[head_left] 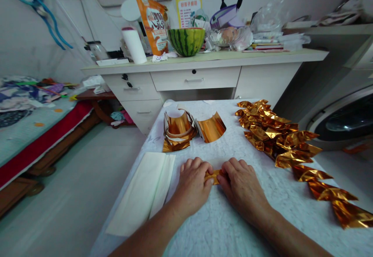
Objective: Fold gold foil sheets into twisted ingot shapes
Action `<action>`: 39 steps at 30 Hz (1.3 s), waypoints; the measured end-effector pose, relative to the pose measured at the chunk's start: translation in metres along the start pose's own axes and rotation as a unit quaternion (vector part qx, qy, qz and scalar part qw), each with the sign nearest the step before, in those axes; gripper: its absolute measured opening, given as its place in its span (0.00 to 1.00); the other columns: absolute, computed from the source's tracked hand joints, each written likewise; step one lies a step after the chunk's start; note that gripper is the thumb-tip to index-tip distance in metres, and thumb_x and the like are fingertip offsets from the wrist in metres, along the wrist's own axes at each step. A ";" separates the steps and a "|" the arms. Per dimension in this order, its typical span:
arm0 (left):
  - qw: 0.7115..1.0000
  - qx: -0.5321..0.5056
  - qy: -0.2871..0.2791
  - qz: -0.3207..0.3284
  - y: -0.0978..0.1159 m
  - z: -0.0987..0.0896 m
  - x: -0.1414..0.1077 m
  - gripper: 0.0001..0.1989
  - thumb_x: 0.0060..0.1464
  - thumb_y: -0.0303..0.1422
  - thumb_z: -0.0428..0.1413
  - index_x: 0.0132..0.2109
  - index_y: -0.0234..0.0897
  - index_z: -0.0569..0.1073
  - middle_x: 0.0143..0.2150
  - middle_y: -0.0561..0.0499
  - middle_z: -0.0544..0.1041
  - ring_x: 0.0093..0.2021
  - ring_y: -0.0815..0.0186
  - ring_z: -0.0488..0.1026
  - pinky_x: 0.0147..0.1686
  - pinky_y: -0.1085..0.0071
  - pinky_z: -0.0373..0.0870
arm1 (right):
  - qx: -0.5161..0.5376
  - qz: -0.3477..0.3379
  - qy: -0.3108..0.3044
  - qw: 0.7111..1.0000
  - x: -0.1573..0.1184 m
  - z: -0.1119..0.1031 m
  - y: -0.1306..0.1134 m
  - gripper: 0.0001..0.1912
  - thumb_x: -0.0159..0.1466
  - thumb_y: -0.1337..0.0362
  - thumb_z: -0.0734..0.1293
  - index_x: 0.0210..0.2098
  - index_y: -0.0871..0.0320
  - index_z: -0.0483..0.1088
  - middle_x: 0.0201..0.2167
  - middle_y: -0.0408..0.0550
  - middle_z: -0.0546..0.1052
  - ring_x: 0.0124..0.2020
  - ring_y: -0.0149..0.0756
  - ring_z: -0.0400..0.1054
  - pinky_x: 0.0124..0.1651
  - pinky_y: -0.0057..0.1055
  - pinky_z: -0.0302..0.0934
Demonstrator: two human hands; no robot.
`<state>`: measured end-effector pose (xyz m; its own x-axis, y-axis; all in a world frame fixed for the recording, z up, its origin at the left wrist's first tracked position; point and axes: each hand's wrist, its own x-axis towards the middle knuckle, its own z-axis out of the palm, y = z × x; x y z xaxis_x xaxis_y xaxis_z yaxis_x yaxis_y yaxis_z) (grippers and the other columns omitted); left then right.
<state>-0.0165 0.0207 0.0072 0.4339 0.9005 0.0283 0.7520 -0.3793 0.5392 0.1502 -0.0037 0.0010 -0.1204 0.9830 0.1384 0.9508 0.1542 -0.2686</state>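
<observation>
Between my two hands is a small strip of gold foil paper [215, 176], lying low over the cloth-covered table. My left hand [194, 181] pinches its left end, and my right hand [241, 185] grips the right end; the fingers cover much of it. Beyond them lie curled gold foil sheets [178, 126] in a stack, with a single curved gold sheet [212, 128] beside it. Left of my left hand rests folded white paper [140, 189]. To the right, many folded gold foil pieces [271, 132] form a pile that trails toward the near right edge.
The table [201, 226] wears a pale cloth. Behind it stands a white desk [195, 78] bearing a cut watermelon [187, 41], an orange pouch [153, 25] and a white paper roll [134, 45]. A bed [37, 132] is at left, a washing machine [346, 105] at right.
</observation>
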 end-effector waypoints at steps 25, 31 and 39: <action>0.998 -0.005 -0.062 0.013 -0.004 -0.007 -0.005 0.16 0.55 0.22 0.47 0.47 0.46 0.67 0.48 0.52 0.68 0.49 0.59 0.62 0.49 0.61 0.56 | -0.004 0.030 0.007 1.000 -0.006 -0.002 0.003 0.08 0.61 0.61 0.66 0.39 0.54 0.67 0.38 0.49 0.69 0.40 0.46 0.61 0.40 0.38 0.50; 0.997 -0.011 -0.071 0.012 -0.004 -0.008 -0.005 0.15 0.56 0.23 0.47 0.46 0.47 0.68 0.48 0.52 0.68 0.49 0.59 0.62 0.49 0.61 0.56 | -0.007 0.041 0.026 0.999 -0.011 -0.003 0.022 0.11 0.62 0.61 0.66 0.44 0.54 0.67 0.39 0.49 0.69 0.40 0.46 0.62 0.40 0.38 0.51; 0.997 -0.018 -0.072 0.009 -0.006 -0.007 -0.005 0.15 0.56 0.24 0.48 0.46 0.47 0.68 0.47 0.53 0.67 0.49 0.60 0.61 0.50 0.60 0.56 | -0.015 0.046 0.021 0.999 -0.014 -0.007 0.042 0.14 0.62 0.61 0.66 0.48 0.52 0.65 0.41 0.51 0.70 0.41 0.47 0.63 0.41 0.39 0.53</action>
<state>-0.0263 0.0201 0.0102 0.5157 0.8528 -0.0821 0.7266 -0.3845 0.5694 0.1942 -0.0112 -0.0057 -0.0210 0.9877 0.1550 0.9657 0.0602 -0.2525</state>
